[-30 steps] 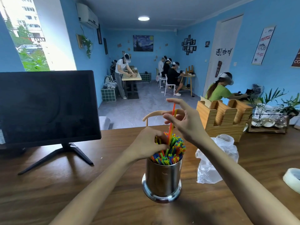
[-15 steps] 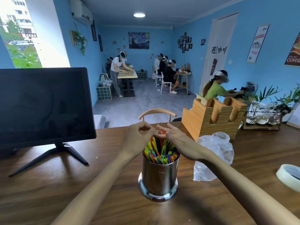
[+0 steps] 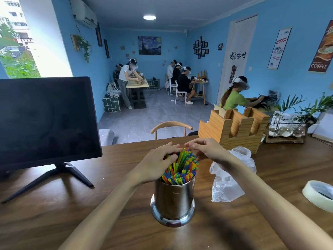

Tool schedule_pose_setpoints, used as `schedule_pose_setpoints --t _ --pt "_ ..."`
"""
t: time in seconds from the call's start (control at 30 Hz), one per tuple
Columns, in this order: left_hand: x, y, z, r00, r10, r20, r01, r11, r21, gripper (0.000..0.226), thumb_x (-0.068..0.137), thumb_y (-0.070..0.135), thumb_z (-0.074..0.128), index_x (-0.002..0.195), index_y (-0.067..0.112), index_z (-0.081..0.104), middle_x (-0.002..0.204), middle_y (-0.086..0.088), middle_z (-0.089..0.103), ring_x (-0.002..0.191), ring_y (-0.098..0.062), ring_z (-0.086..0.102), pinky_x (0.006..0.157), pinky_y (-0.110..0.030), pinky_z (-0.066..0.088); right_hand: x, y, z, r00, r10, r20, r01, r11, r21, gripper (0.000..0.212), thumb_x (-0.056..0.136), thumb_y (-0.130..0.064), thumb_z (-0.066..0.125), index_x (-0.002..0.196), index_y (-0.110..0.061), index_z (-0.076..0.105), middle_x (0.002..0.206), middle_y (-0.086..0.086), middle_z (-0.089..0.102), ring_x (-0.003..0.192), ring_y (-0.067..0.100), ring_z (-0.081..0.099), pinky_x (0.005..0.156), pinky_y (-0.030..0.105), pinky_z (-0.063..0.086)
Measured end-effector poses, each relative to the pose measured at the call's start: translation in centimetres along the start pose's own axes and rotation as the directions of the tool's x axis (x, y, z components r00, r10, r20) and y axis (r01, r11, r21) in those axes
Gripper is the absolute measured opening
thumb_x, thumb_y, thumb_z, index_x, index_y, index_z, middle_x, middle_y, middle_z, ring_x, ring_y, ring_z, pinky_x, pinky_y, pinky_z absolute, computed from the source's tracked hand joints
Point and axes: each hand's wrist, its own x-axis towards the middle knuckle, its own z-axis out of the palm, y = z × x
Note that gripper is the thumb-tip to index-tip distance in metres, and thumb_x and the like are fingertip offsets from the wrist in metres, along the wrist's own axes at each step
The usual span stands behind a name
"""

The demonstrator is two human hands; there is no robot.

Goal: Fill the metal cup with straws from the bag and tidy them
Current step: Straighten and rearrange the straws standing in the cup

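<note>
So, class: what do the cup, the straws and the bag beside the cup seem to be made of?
Metal cup: polished steel, it seems, since it mirrors the table.
Straws: most likely plastic, in bright, solid colours with thin hollow ends.
Bag: thin clear plastic film, crinkled and see-through.

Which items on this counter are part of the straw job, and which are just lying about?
Job: metal cup; colourful straws standing in it; plastic bag beside the cup; left hand and right hand, both at the straw tops.

Lying about: monitor; wooden holder; tape roll; plants.
</note>
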Motion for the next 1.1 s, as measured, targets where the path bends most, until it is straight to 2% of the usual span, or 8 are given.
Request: schedule_pose_setpoints --t 0.17,0.3,0.47,0.73,0.83,0.93,1.03,1.1 --pt "0.0 -0.2 0.4 0.999 0.007 -0.038 -0.009 0.999 -0.048 0.036 0.107 0.025 0.053 0.141 0.034 0.061 0.154 0.015 0.047 0.152 -0.003 0.023 0.125 -0.038 0.023 0.3 -0.3 0.8 0.996 0.011 0.087 -0.012 1.0 0.017 0.034 0.097 -0.047 0.063 0.104 -0.019 0.079 0.096 0.0 0.078 0.088 0.012 0.073 0.066 0.015 0.053" --pt "0.0 -0.4 0.5 0.999 -0.002 -0.052 -0.002 0.997 -0.071 0.035 0.106 0.026 0.054 0.138 0.036 0.063 0.153 0.016 0.05 0.151 -0.001 0.025 0.124 -0.043 0.027 1.2 -0.5 0.9 0.996 -0.009 0.093 0.011 1.0 -0.015 0.023 0.096 -0.042 0.067 0.093 -0.023 0.08 0.097 -0.003 0.077 0.095 0.012 0.071 0.07 0.016 0.054" --pt "0.0 -0.9 0.6 0.997 0.006 -0.072 -0.013 0.994 -0.105 0.033 0.105 0.024 0.055 0.132 0.04 0.067 0.15 0.016 0.054 0.149 0.0 0.029 0.123 -0.043 0.029 2.0 -0.7 0.6 0.995 0.007 0.104 -0.006 1.0 -0.014 0.018 0.094 -0.036 0.071 0.093 -0.021 0.081 0.101 0.002 0.077 0.104 0.026 0.07 0.072 0.02 0.054" --pt "0.0 -1.3 1.0 0.989 0.021 -0.147 -0.037 0.993 -0.109 0.032 0.103 0.024 0.058 0.116 0.05 0.071 0.132 0.021 0.046 0.131 0.001 0.043 0.115 -0.037 0.04 2.9 -1.5 0.4 0.98 0.015 0.2 0.003 0.996 -0.089 0.015 0.095 -0.03 0.07 0.095 -0.018 0.079 0.097 0.0 0.075 0.09 0.012 0.066 0.071 0.02 0.051" --pt "0.1 -1.6 1.1 0.991 0.016 -0.132 -0.033 0.992 -0.126 0.027 0.104 0.034 0.055 0.12 0.048 0.071 0.128 0.023 0.047 0.13 -0.001 0.045 0.113 -0.038 0.041 3.1 -1.9 0.7 0.988 -0.039 0.15 0.064 0.985 -0.163 0.021 0.095 -0.026 0.07 0.097 -0.007 0.077 0.087 -0.002 0.073 0.075 0.003 0.061 0.064 0.016 0.046" --pt "0.4 -1.2 1.0 0.994 0.019 -0.109 -0.047 0.964 -0.261 0.036 0.101 0.062 0.041 0.133 0.056 0.059 0.128 0.027 0.051 0.132 0.003 0.046 0.112 -0.028 0.04 3.2 -3.2 1.1 0.982 -0.186 0.026 0.188 0.963 -0.193 0.019 0.096 -0.019 0.068 0.091 -0.002 0.076 0.074 -0.006 0.069 0.066 0.002 0.06 0.064 0.015 0.045" --pt "0.9 -1.1 0.2 0.991 -0.029 -0.127 -0.034 0.882 -0.469 0.042 0.095 0.076 0.038 0.134 0.064 0.047 0.132 0.028 0.059 0.135 0.003 0.05 0.107 -0.021 0.037 2.8 -5.8 0.9 0.95 -0.292 -0.115 0.28 0.954 -0.105 0.015 0.098 -0.016 0.064 0.091 -0.006 0.072 0.075 0.002 0.068 0.064 0.01 0.056 0.063 0.023 0.044" --pt "1.1 -1.3 -0.4 0.981 -0.044 -0.19 -0.055 0.872 -0.486 0.04 0.092 0.075 0.045 0.129 0.062 0.051 0.132 0.03 0.059 0.13 0.009 0.051 0.105 -0.018 0.039 2.3 -7.9 0.6 0.939 -0.311 -0.145 0.319 0.947 0.035 0.014 0.101 -0.013 0.057 0.092 -0.009 0.066 0.081 0.01 0.07 0.06 0.013 0.051 0.054 0.026 0.04"
